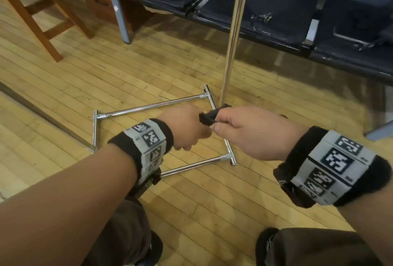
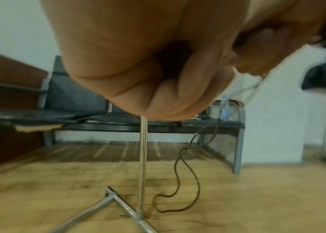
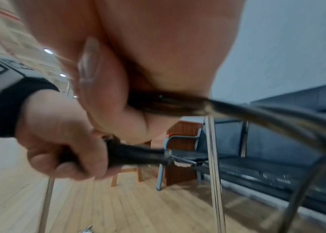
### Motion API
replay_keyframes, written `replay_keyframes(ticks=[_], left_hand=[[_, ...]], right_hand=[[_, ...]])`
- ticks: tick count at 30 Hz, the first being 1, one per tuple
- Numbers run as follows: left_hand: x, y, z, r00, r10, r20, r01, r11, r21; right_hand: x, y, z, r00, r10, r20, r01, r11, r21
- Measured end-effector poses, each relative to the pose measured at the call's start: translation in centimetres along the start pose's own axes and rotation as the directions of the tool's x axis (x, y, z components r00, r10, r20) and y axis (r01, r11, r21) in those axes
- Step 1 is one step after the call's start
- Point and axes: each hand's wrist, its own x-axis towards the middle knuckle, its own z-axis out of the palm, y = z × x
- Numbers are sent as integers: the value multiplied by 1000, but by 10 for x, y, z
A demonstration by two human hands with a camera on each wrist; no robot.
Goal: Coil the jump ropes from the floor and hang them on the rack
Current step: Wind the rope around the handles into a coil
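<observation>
Both hands meet at the centre of the head view. The left hand (image 1: 187, 128) is fisted around a black jump rope handle (image 3: 138, 153), whose long axis runs roughly level, pointing toward the right hand. The right hand (image 1: 246, 131) pinches the dark bundled rope (image 1: 209, 116) between thumb and curled fingers. The bundle sits between the two hands, touching both. A thin cord (image 2: 180, 173) trails to the wooden floor (image 1: 106, 74) beside the chrome rack pole (image 1: 232, 38). Dark seats (image 1: 276, 10) fill the upper right.
</observation>
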Motion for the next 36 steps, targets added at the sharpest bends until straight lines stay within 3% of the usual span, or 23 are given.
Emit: replay_keyframes(ticks=[2, 4, 8, 10, 13, 15, 17, 20, 23, 26, 30, 33, 36], left_hand=[[1, -9, -10, 999, 44, 2, -41, 952, -303], [-1, -17, -19, 986, 149, 74, -90, 850, -519], [-5, -17, -23, 942, 310, 125, -140, 706, -694], [-10, -11, -21, 927, 346, 144, -170, 730, -661], [-20, 1, -12, 858, 378, 349, -176, 853, -491], [-24, 9, 3, 807, 289, 515, -196, 954, -228], [-26, 14, 23, 806, 169, 567, -227, 973, 33], [-23, 10, 32, 888, 71, 455, -177, 965, 196], [-14, 2, 16, 957, 35, 289, -62, 994, 85], [-4, -8, 0, 994, 20, 109, -5, 990, -141], [1, -20, -18, 998, 38, 48, -2, 810, -586], [-1, -26, -27, 975, 194, 105, -62, 697, -715], [-7, -22, -24, 921, 346, 179, -103, 659, -745]], right_hand=[[2, 5, 4, 1000, 13, 3, -13, 990, 142], [4, 13, 11, 995, 37, 90, -62, 954, 293], [5, 31, 27, 956, 49, 291, -197, 840, 505], [6, 41, 31, 932, 30, 361, -234, 810, 537], [8, 53, 30, 912, 82, 403, -229, 914, 333], [13, 55, 27, 923, 130, 363, -183, 976, 115], [19, 50, 22, 957, 145, 253, -136, 989, -54], [23, 31, 6, 994, 64, 86, -43, 975, -218], [19, 14, -6, 999, -19, -32, 10, 968, -251], [13, 1, -6, 996, -52, -76, 37, 983, -180], [9, 0, 1, 992, -36, -122, 44, 997, 63], [7, 14, 11, 999, 34, 20, -38, 969, 244], [6, 24, 25, 985, 12, 170, -76, 924, 374]])
